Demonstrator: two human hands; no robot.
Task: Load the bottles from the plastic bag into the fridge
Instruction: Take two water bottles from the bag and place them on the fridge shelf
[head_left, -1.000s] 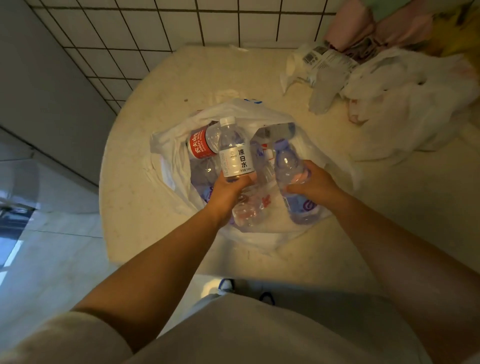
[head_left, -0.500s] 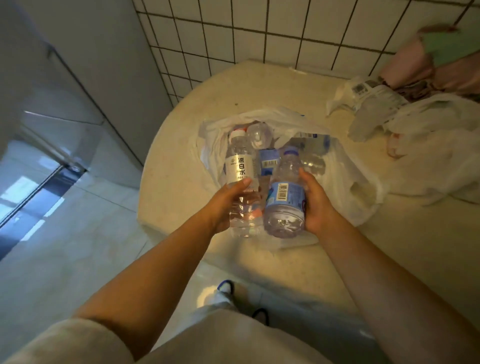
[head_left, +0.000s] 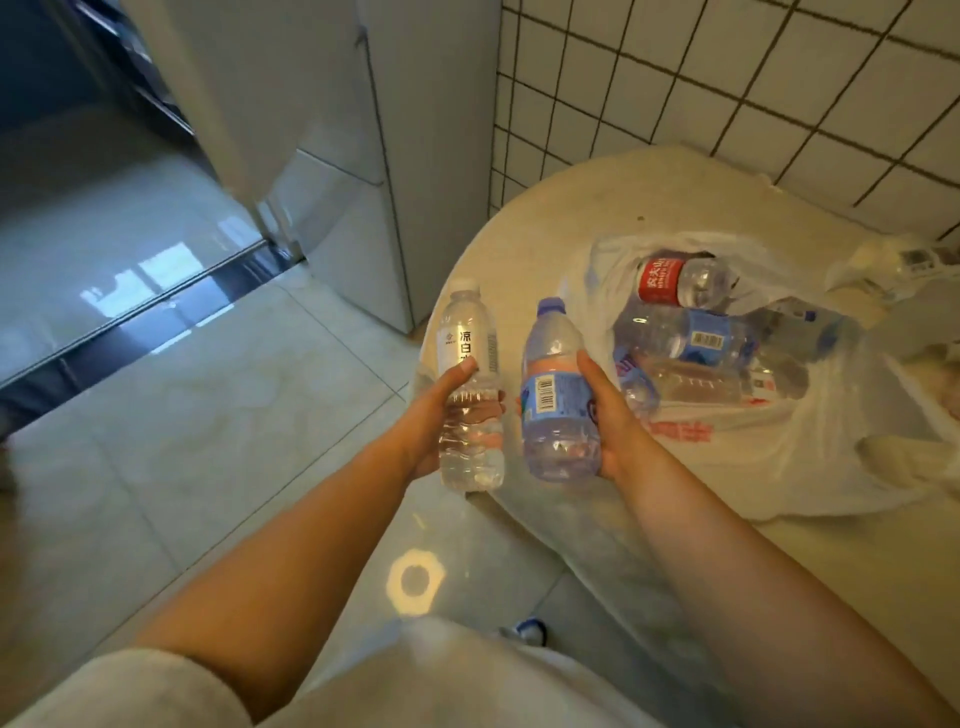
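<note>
My left hand (head_left: 434, 415) grips a clear water bottle with a white label (head_left: 470, 384), held upright past the table's left edge. My right hand (head_left: 605, 410) grips a blue-capped bottle with a blue label (head_left: 553, 389), tilted slightly, beside the first. To their right the white plastic bag (head_left: 769, 457) lies open on the round table (head_left: 545, 218). Inside it lie a red-label bottle (head_left: 675, 280), a blue-label bottle (head_left: 691, 332) and other clear ones. The grey fridge (head_left: 395, 156) stands at the upper left, close to the table.
A white tiled wall (head_left: 727, 78) runs behind the table. Crumpled white bags (head_left: 883, 270) lie at the table's far right. Pale floor tiles (head_left: 182, 415) spread out to the left, with a dark threshold strip (head_left: 130, 317). A shoe (head_left: 530, 631) shows below.
Both hands have lifted their bottles out of the bag and carried them left, past the table's edge. The view has swung left, bringing the fridge into sight.
</note>
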